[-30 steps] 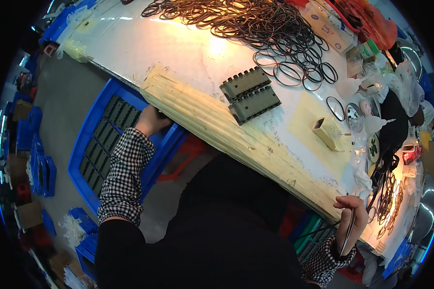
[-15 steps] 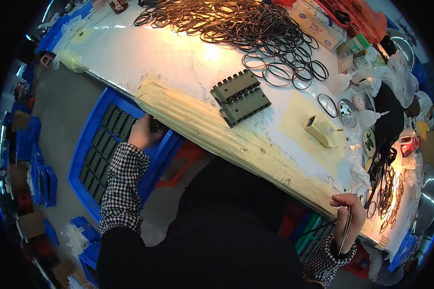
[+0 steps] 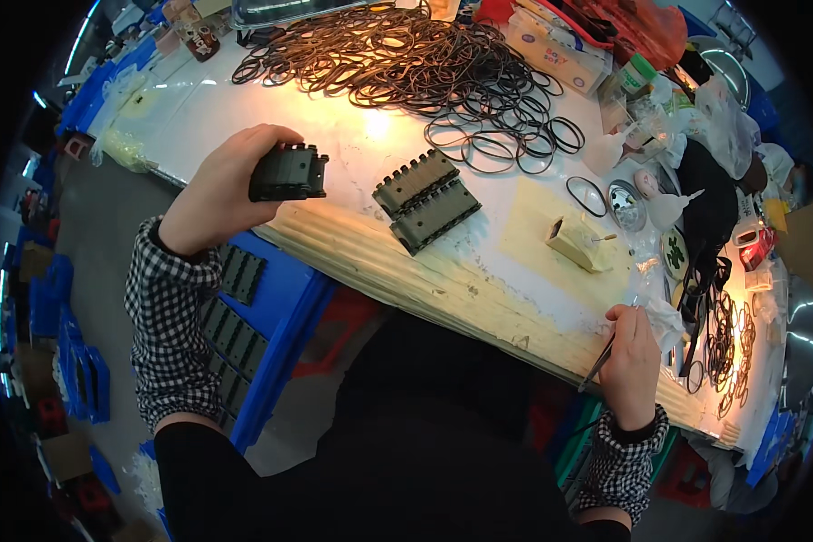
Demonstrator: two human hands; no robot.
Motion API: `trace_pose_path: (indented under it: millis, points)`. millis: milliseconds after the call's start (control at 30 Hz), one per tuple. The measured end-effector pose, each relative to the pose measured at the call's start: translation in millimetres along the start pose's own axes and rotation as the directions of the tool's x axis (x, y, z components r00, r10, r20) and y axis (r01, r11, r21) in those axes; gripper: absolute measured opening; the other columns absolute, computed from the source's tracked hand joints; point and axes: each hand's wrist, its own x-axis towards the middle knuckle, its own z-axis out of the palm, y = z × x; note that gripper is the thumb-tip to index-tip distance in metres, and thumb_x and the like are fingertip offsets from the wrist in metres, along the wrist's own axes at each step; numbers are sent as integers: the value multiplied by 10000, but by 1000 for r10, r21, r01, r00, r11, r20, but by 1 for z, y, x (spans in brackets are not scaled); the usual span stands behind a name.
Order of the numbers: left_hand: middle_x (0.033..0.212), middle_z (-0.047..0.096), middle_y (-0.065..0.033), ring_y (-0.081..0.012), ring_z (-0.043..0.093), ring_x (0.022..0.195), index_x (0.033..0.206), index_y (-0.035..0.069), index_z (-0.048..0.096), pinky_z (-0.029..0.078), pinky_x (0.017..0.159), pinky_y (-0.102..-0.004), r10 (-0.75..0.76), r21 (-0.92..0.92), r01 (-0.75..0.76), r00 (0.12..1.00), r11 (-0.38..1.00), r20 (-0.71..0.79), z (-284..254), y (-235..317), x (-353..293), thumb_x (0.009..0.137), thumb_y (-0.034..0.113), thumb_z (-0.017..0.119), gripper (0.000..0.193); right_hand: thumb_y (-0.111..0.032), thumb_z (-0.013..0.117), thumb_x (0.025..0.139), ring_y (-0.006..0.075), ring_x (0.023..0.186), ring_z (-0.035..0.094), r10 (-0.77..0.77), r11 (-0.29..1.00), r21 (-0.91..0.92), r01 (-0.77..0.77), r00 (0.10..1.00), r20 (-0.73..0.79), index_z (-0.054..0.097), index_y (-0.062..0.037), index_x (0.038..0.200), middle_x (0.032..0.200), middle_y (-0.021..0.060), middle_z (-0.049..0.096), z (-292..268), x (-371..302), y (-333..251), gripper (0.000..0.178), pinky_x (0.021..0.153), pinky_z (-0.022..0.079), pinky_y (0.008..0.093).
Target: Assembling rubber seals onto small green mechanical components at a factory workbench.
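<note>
My left hand [image 3: 210, 191] is raised over the table's left edge, with its fingers closed round a dark green ridged plastic part [image 3: 289, 173], perhaps more than one stacked. Below it, partly hidden by my forearm, a blue crate [image 3: 285, 357] holds several similar dark parts [image 3: 237, 348] in rows. Two more ridged parts [image 3: 427, 203] lie side by side on the table, between my hands. At the front right edge, my right hand [image 3: 634, 366] grips slim metal tweezers [image 3: 596, 363], whose points slant down to the left.
A big heap of black rubber rings [image 3: 397, 68] covers the far table. A yellowish block with a small stick [image 3: 576, 246], a round metal dish [image 3: 625, 203] and a white squeeze bottle [image 3: 667, 212] stand at right. Yellow tape-like layers [image 3: 425, 303] line the front edge.
My left hand has come up out of the blue crate with the dark green part in it. My right hand has shifted up and left, turning the tweezers.
</note>
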Motion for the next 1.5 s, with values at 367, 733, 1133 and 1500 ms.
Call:
trace_pose_path:
  millis: [367, 733, 1133, 1500]
  points:
    - [1308, 446, -119, -339, 346, 1306, 1083, 110, 584, 404, 1076, -424, 362, -1, -401, 826, 916, 432, 57, -29, 123, 623, -129, 677, 526, -5, 513, 772, 302, 785, 517, 10, 990, -140, -4, 999, 42, 509, -47, 965, 842, 123, 472, 5, 1, 14, 197, 651, 430, 398]
    - [1460, 354, -153, -352, 385, 1329, 1342, 185, 495, 510, 982, -385, 504, 385, -541, 840, 747, 201, 55, -17, 116, 742, -121, 575, 678, 20, 565, 737, 322, 808, 547, 57, 998, -28, -58, 998, -21, 552, -31, 1036, 854, 132, 518, 0, -4, 10, 304, 659, 443, 410]
    - [1139, 595, -238, -374, 631, 959, 1396, 81, 416, 524, 810, -416, -79, 129, 88, 994, 988, -74, 91, 38, 114, 815, 180, 733, 669, -19, 589, 749, 237, 778, 577, -60, 997, -40, 59, 998, -36, 619, -89, 1164, 855, 64, 564, -9, -22, 23, 422, 654, 467, 366]
    - [997, 624, -187, -356, 629, 892, 1266, 71, 515, 503, 762, -427, 20, 139, -2, 991, 990, -131, 92, 28, 114, 878, 107, 625, 405, -145, 568, 960, 106, 699, 594, 545, 810, 72, -582, 704, -455, 653, -11, 1042, 818, 81, 652, -52, -90, 211, 179, 587, 466, 262]
